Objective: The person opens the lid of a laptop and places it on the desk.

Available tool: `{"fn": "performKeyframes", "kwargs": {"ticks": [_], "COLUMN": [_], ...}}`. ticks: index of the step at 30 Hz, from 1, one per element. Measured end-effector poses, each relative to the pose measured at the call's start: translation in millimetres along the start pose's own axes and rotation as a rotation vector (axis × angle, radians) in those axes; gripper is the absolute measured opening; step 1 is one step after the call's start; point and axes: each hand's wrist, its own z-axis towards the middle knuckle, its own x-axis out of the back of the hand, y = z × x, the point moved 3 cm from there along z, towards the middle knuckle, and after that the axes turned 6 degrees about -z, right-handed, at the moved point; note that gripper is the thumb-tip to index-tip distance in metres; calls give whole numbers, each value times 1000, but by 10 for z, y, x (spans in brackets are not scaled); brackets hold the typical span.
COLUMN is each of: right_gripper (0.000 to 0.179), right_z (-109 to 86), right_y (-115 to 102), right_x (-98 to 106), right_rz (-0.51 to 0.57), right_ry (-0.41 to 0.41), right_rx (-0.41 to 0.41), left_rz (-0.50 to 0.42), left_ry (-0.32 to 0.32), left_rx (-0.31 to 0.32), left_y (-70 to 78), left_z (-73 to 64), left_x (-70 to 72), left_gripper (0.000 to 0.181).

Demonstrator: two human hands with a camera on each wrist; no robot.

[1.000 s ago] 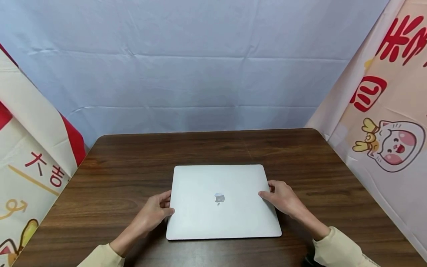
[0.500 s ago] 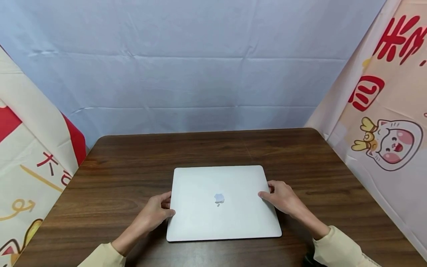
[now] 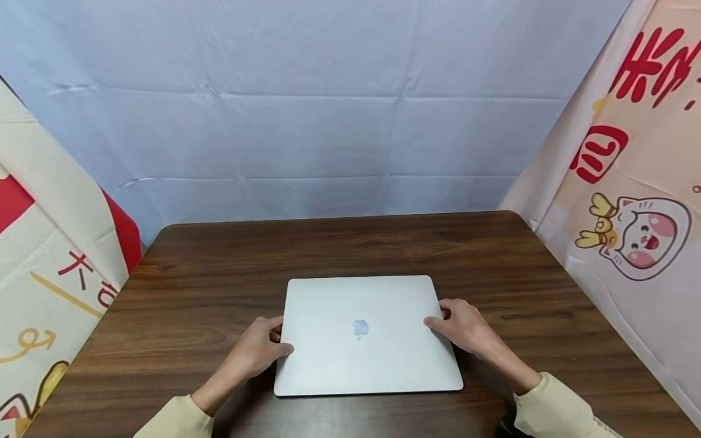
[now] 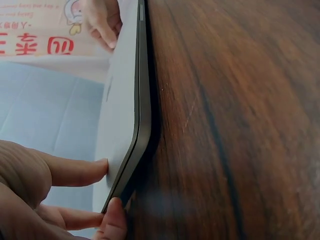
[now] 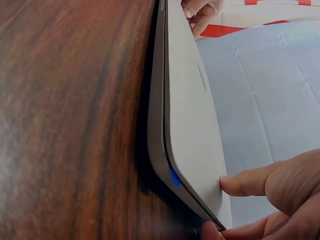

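Head cam: high, forward-down over table (image 3: 219,261). Wrist cams: low, close, rolled sideways; left faces right hand (image 3: 465,327), right faces left hand (image 3: 254,350) across laptop (image 3: 367,365). Both share its lid (image 5: 187,110), near edge (image 4: 144,100).

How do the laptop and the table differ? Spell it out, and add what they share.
The laptop is silver; the table is dark brown. The laptop is much smaller than the table. The laptop bears an apple logo, while the table shows streaked wood grain. Both have flat tops and rounded far corners.
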Motion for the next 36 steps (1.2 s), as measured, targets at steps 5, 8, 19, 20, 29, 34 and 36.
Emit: {"fn": "performKeyframes", "kwargs": {"ticks": [5,8,19,20,29,34,36], "right_gripper": [29,24,57,58,66,59,56], "right_z": [19,16,20,19,2,-57,-79], "right_y": [15,14,-6,-9,-39,-102,-123], "right_x": [-14,-16,-22,-23,-84,-131,-147], "right_rz": [-14,-27,-91,-94,-152,-213,-234], "right_ry": [4,0,-8,-7,49,75,85], "right_rx": [8,9,-6,-5,39,95,122], "left_rz": [21,36,69,68,92,84,63], "left_ry": [-5,-3,0,-2,0,18,24], "left_rx": [-3,-5,-53,-58,-33,-61,-85], "left_y": [-15,-17,-26,-31,-39,-61,-72], "left_z": [22,24,2,-4,-83,-143,-180], "left_x": [-12,-20,-20,-22,-33,-38,-45], "left_gripper": [57,57,48,47,70,72,72]}}
